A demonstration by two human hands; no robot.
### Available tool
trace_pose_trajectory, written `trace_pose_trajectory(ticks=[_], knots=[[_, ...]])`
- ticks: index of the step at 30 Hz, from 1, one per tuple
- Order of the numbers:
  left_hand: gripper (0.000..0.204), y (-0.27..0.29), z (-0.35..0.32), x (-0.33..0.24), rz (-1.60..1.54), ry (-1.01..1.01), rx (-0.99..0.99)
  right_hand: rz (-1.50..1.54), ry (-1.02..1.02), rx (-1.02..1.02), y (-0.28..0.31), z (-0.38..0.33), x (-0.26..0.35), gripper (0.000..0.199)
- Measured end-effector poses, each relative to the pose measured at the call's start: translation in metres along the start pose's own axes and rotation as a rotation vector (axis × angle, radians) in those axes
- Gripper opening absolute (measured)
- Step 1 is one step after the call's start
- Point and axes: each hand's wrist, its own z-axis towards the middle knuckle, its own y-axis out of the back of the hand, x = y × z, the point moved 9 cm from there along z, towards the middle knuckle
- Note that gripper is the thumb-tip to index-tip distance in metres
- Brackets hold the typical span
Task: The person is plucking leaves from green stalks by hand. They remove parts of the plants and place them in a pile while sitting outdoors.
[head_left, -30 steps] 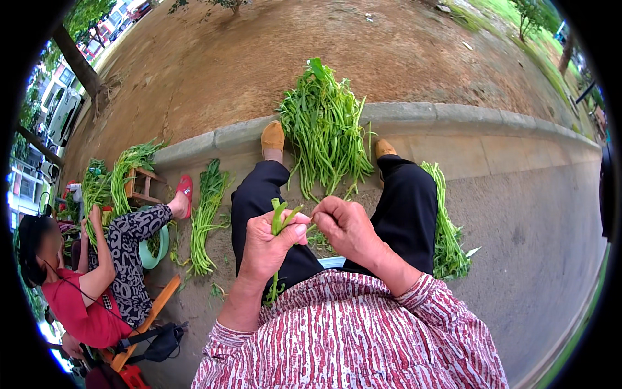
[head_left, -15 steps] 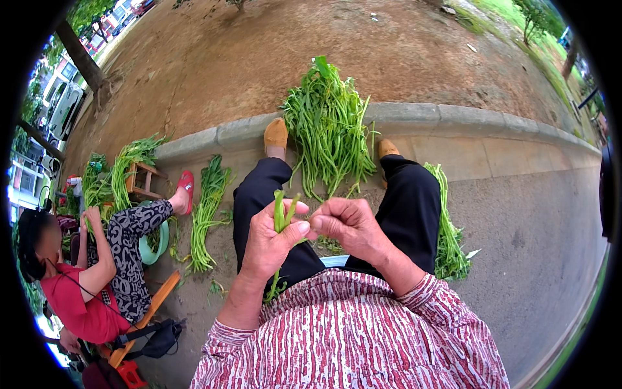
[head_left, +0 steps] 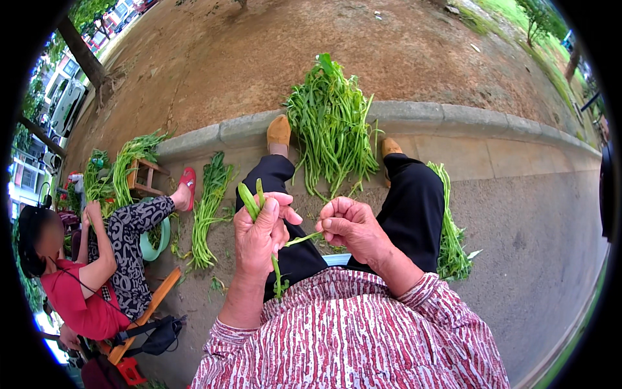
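My left hand (head_left: 258,241) is closed round a few green stems (head_left: 247,201) that look like water spinach. Their thick ends stick up above the thumb, and a leafy part hangs below the palm. Facing it, my right hand (head_left: 357,232) pinches the end of a thin green strip (head_left: 302,239), which stretches across the gap to the left hand. Beyond both hands, between my shoes, a big heap of the same leafy stalks (head_left: 334,133) leans on the kerb.
Bundles of stalks lie beside my left leg (head_left: 208,214) and right leg (head_left: 451,240). At the left, a seated person in red (head_left: 84,295) handles greens near a wooden stool (head_left: 146,176) and a pale green basin (head_left: 157,240). A stone kerb (head_left: 414,120) runs across ahead.
My hands, nearly touching before, have moved apart. The thin strip now spans the gap between them, and the left hand has turned and shifted left with its stems.
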Motion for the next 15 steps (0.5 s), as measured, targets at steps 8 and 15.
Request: trace_pose_trajectory(ticks=[8, 15], knots=[[0.027, -0.01, -0.001, 0.003, 0.022, 0.023, 0.045, 0.1, -0.125, 0.019, -0.008, 0.003, -0.01, 0.006], [0.025, -0.009, -0.002, 0.007, 0.004, 0.021, 0.046, -0.254, -0.171, 0.092, -0.014, 0.0, -0.014, 0.02]])
